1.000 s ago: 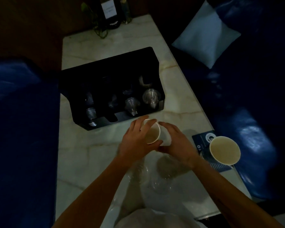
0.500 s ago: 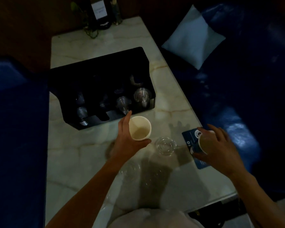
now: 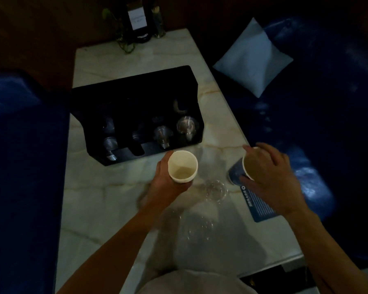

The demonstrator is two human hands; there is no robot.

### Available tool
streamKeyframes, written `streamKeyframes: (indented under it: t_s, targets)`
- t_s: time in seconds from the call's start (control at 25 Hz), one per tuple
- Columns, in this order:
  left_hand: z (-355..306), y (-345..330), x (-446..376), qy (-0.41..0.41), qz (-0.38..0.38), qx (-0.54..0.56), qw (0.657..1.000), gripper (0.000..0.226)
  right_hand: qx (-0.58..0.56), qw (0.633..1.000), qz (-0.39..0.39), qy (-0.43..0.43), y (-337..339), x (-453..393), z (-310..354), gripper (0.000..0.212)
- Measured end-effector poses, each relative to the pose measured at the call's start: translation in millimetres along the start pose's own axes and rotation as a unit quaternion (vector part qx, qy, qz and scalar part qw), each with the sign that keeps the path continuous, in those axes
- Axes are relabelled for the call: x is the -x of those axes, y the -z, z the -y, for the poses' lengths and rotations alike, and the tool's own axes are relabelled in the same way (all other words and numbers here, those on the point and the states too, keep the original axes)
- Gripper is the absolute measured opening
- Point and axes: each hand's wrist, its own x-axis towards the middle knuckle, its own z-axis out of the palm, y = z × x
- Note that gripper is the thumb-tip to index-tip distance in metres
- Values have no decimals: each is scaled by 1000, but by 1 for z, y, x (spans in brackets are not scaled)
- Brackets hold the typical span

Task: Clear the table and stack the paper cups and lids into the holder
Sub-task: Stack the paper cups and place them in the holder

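My left hand (image 3: 168, 183) grips a white paper cup (image 3: 182, 169) just in front of the black holder (image 3: 136, 98). My right hand (image 3: 266, 177) holds a second paper cup (image 3: 241, 169) with a blue outside, lifted and tilted above the table's right side. Between the two hands a clear plastic lid (image 3: 215, 189) lies on the marble table (image 3: 115, 198). Nearer to me several more clear lids (image 3: 197, 228) rest faintly visible on the table. The holder's front slots contain clear plastic cups (image 3: 186, 127).
A blue card (image 3: 260, 205) lies at the table's right edge under my right wrist. Dark blue seats flank the table, with a pale cushion (image 3: 253, 58) on the right one. A plant and dark bottles (image 3: 138, 22) stand at the far end.
My hands separated: the left kept the white cup, the right reached to the cup on the blue card, gripped it and lifted it inward. A clear lid now lies exposed between them.
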Motion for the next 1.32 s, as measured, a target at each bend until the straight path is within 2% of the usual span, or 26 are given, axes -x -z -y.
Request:
streamKeyframes:
  t_s: [0.12,0.24,0.48,0.68,1.0,1.32]
  targets:
    - [0,0,-1,4,2,-1,1000,92,-7,993,-80,86,24,-22,50,73]
    - [0,0,2,17,-8,4,1000,95,-41,985,-102,135,36,-38,90,75]
    - [-5,3,-1,14,0,5,1000,83,-53,982,-13,181,-18,-50,121,76]
    - [-1,7,12,14,4,7,1000,103,-15,986,43,160,-69,-46,107,78]
    - [7,2,12,16,-10,-5,1000,100,23,981,83,172,-111,-46,97,79]
    - [12,-2,12,49,-25,23,998,80,-10,979,153,133,-124,-51,92,79]
